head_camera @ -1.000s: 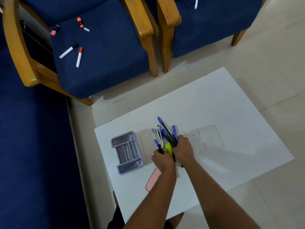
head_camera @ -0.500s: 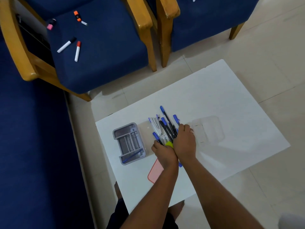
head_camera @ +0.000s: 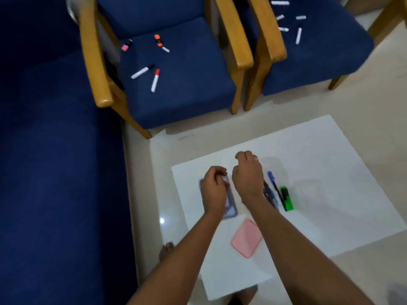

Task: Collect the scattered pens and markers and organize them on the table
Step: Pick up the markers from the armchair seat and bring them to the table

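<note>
Both my hands hover over the white table (head_camera: 330,219). My left hand (head_camera: 214,188) has curled fingers above the grey organizer tray (head_camera: 231,209), which it mostly hides; a pale blur sits at its fingertips. My right hand (head_camera: 247,176), fingers curled with nothing visible in them, is just left of a pile of blue and black pens (head_camera: 272,188) and a green highlighter (head_camera: 287,199) lying on the table. On the left chair seat lie a black-capped marker (head_camera: 142,72), a red-capped marker (head_camera: 155,80), an orange highlighter (head_camera: 158,40) and a pink one (head_camera: 125,46). Several white markers (head_camera: 298,35) lie on the right chair.
A pink flat lid (head_camera: 246,237) lies near the table's front. A clear plastic container (head_camera: 310,192) stands right of the pens. A blue sofa (head_camera: 55,172) fills the left side. Two wooden-armed chairs (head_camera: 233,40) stand beyond the table on the tiled floor.
Both hands have lifted off the pen bundle, which now lies on the table to the right of my right hand. The view has tilted up toward the chairs.
</note>
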Action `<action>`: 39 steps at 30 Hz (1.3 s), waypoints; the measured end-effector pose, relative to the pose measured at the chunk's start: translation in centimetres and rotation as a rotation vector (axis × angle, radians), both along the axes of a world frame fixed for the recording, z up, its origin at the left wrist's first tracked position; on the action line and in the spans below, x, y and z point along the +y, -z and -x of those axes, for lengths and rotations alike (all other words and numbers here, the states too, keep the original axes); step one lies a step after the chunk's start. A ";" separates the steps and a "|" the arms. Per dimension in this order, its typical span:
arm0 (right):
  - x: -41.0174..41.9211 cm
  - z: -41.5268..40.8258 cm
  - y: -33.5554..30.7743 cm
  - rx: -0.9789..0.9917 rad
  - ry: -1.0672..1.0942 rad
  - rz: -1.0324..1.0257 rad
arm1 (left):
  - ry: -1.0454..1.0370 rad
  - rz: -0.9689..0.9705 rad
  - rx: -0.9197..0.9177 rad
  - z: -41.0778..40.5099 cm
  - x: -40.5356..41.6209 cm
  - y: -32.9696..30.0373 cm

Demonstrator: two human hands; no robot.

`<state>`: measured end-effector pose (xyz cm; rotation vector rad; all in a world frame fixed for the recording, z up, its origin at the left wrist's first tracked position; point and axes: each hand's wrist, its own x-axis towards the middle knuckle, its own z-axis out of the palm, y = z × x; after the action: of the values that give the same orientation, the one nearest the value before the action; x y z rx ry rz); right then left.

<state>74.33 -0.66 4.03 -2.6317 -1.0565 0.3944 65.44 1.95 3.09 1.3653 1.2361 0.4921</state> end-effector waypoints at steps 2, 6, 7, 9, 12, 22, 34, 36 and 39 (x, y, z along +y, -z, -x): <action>4.4 2.0 -1.6 0.014 -0.025 -0.033 | -0.029 -0.013 0.015 2.7 4.4 -1.4; 13.4 5.5 -4.8 -0.008 -0.102 -0.059 | -0.040 -0.025 0.045 8.0 12.8 -3.8; 15.6 6.0 -5.7 -0.009 -0.097 -0.066 | -0.036 -0.024 0.053 9.2 14.7 -4.5; 19.7 6.8 -7.9 0.012 -0.066 -0.098 | -0.030 -0.037 0.068 11.2 18.6 -6.1; 25.5 8.1 -10.9 0.080 -0.037 -0.083 | -0.032 -0.084 0.076 13.0 24.4 -9.4; 37.5 8.0 -13.0 0.224 -0.151 0.204 | -0.017 -0.019 0.032 11.8 34.9 -13.0; 48.5 -7.2 -5.7 0.337 -0.095 0.212 | 0.518 0.062 0.623 -1.9 50.2 -2.1; 50.2 -10.3 -4.4 0.320 -0.113 0.214 | 0.724 -0.014 0.798 -3.9 52.0 0.5; 53.0 -14.5 -2.7 0.303 -0.141 0.221 | 0.758 -0.070 0.886 -6.6 54.1 3.9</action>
<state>88.80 52.33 6.69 -2.5736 -1.1528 0.9578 72.06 56.08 -0.77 2.0610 1.2294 -0.6805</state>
